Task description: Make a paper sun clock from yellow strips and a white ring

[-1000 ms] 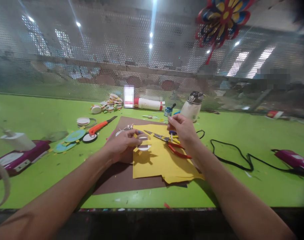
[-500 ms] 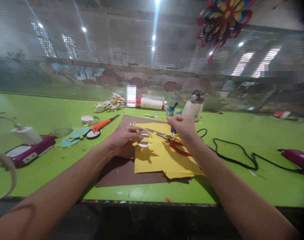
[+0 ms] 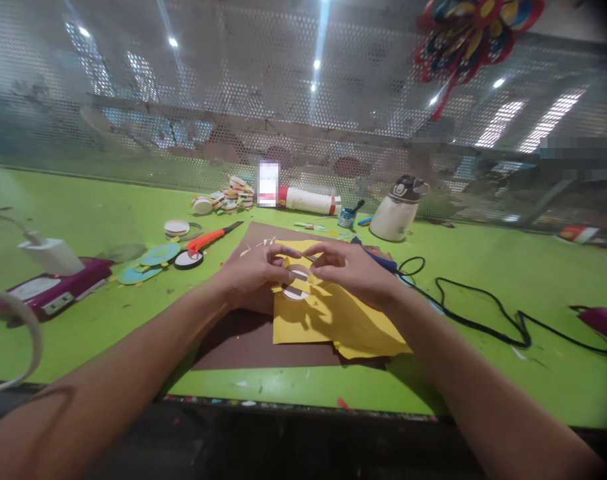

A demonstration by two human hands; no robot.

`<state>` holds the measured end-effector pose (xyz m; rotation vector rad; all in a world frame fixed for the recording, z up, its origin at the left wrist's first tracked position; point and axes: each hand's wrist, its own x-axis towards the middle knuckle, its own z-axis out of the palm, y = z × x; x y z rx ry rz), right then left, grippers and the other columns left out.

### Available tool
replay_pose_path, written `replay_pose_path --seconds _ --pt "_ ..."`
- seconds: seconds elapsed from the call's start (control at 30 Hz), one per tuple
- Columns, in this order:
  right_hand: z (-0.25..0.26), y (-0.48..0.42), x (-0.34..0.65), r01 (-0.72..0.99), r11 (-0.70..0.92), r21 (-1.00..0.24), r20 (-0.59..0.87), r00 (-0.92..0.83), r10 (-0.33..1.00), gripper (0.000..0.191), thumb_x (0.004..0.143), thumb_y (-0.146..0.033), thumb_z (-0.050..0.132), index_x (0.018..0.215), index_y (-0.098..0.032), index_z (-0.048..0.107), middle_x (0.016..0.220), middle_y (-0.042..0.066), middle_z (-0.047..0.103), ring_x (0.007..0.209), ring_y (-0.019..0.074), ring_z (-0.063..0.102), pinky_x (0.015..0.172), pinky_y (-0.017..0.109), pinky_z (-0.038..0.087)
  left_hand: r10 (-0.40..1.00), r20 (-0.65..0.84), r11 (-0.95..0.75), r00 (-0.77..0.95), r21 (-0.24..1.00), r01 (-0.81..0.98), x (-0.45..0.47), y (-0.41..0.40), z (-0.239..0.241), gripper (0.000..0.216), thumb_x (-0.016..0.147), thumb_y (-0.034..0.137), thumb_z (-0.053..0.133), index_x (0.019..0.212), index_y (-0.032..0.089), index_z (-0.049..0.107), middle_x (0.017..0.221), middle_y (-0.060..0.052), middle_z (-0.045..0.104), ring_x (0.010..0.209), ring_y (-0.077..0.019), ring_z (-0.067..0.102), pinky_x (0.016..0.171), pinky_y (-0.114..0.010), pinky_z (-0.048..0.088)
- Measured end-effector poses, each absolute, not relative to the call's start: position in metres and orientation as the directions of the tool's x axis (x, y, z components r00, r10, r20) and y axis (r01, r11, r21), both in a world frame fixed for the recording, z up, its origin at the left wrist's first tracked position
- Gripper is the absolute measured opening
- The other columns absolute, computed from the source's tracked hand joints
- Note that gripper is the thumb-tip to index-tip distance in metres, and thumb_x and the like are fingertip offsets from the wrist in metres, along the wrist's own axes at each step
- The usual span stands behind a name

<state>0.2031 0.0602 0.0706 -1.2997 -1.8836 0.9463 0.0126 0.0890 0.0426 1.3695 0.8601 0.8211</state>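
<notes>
A small white paper disc (image 3: pixel 296 275) with brown strips across it and yellow tabs around its rim is held above a yellow paper sheet (image 3: pixel 303 327). My left hand (image 3: pixel 256 270) is closed on the disc's left edge. From the other side, my right hand (image 3: pixel 350 270) has its bent fingers and thumb closed at the disc's right edge, by the yellow tabs. Whether a small piece sits between those fingertips is hidden. Beneath the yellow sheet lies a brown sheet (image 3: pixel 228 353). A thin grey tip, partly covered, shows between the two hands.
At left lie an orange-handled knife (image 3: pixel 206 241), blue paper rings (image 3: pixel 153 263) and a purple power strip (image 3: pixel 78 287) with a white charger. Behind are stacked white discs (image 3: pixel 233 197), a phone (image 3: pixel 268 183), a blue jar (image 3: pixel 347 217) and a bottle (image 3: pixel 396 213). A black cable (image 3: pixel 473 327) runs right.
My right hand has come left and down from near the blue jar to the disc, now covering the red-handled scissors. My left hand still holds the disc. The view has shifted slightly.
</notes>
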Motion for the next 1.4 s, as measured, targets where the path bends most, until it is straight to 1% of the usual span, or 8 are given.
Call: replay_pose_path --seconds 0.1,0.23,0.57,0.8,0.97,1.07,1.17,1.4 --pt "0.067 0.06 0.201 0.605 0.308 -0.735 0.129 -0.321 0.938 0.049 0.07 -0.014 0.056 0.118 -0.015 0.056 0.084 0.006 0.068 0.072 0.0164 0.06 0.064 0.028 0.046 0.898 -0.011 -0.017 0.439 0.998 0.058 0.014 0.088 0.043 0.044 0.059 0.012 0.069 0.102 0.015 0.059 0.067 0.001 0.058 0.057 -0.0102 0.052 0.054 -0.022 0.041" --pt "0.061 0.061 0.199 0.666 0.342 -0.663 0.167 -0.314 0.935 0.051 0.07 -0.013 0.052 0.12 -0.012 0.055 0.074 0.004 0.065 0.063 0.0144 0.056 0.056 0.025 0.042 0.91 0.03 -0.097 0.414 0.985 0.143 0.017 0.084 0.046 0.043 0.062 0.013 0.066 0.104 0.015 0.058 0.059 0.005 0.05 0.051 -0.0082 0.044 0.051 -0.022 0.038" --pt "0.056 0.064 0.198 0.66 0.354 -0.663 0.169 -0.329 0.929 0.043 0.073 -0.015 0.052 0.116 -0.013 0.057 0.065 -0.001 0.058 0.058 0.0118 0.051 0.053 0.023 0.039 0.917 0.074 -0.166 0.392 0.964 0.206 0.019 0.08 0.049 0.044 0.061 0.009 0.06 0.105 0.014 0.059 0.057 0.005 0.049 0.05 -0.0098 0.046 0.052 -0.024 0.04" --pt "0.055 0.061 0.193 0.705 0.394 -0.59 0.205 -0.341 0.917 0.041 0.073 -0.014 0.052 0.114 -0.015 0.058 0.072 0.002 0.063 0.066 0.0146 0.057 0.063 0.027 0.043 0.931 0.054 -0.14 0.36 0.966 0.217 0.021 0.078 0.05 0.045 0.06 0.006 0.058 0.104 0.014 0.059 0.059 0.004 0.05 0.051 -0.011 0.048 0.051 -0.024 0.041" --pt "0.056 0.064 0.197 0.637 0.376 -0.673 0.204 -0.328 0.922 0.042 0.074 -0.018 0.054 0.116 -0.016 0.056 0.082 0.004 0.066 0.074 0.0167 0.061 0.067 0.028 0.046 0.94 0.066 -0.156 0.335 0.956 0.248 0.019 0.082 0.047 0.042 0.059 0.007 0.06 0.1 0.016 0.062 0.056 0.005 0.048 0.052 -0.011 0.047 0.055 -0.025 0.043" --pt "0.062 0.064 0.199 0.647 0.31 -0.697 0.183 -0.257 0.949 0.033 0.073 -0.02 0.055 0.104 -0.014 0.062 0.085 0.007 0.068 0.076 0.0182 0.062 0.067 0.029 0.046 0.942 0.065 -0.143 0.329 0.966 0.217 0.019 0.083 0.045 0.041 0.058 0.007 0.06 0.098 0.016 0.061 0.055 0.005 0.048 0.053 -0.0121 0.048 0.054 -0.026 0.045" --pt "0.067 0.062 0.199 0.729 0.274 -0.628 0.16 -0.223 0.962 0.016 0.073 -0.023 0.055 0.08 -0.015 0.067 0.079 0.006 0.068 0.072 0.0178 0.06 0.064 0.028 0.044 0.947 0.056 -0.122 0.317 0.973 0.194 0.021 0.083 0.045 0.041 0.057 0.006 0.059 0.097 0.014 0.06 0.053 0.004 0.049 0.052 -0.0129 0.049 0.054 -0.027 0.045" --pt "0.065 0.063 0.2 0.759 0.257 -0.598 0.15 -0.209 0.966 0.013 0.07 -0.025 0.059 0.061 -0.016 0.06 0.059 0.0 0.058 0.057 0.0126 0.05 0.053 0.024 0.036 0.948 0.077 -0.146 0.31 0.967 0.207 0.022 0.083 0.044 0.041 0.057 0.008 0.062 0.098 0.014 0.06 0.053 0.004 0.05 0.052 -0.0138 0.05 0.055 -0.028 0.046"
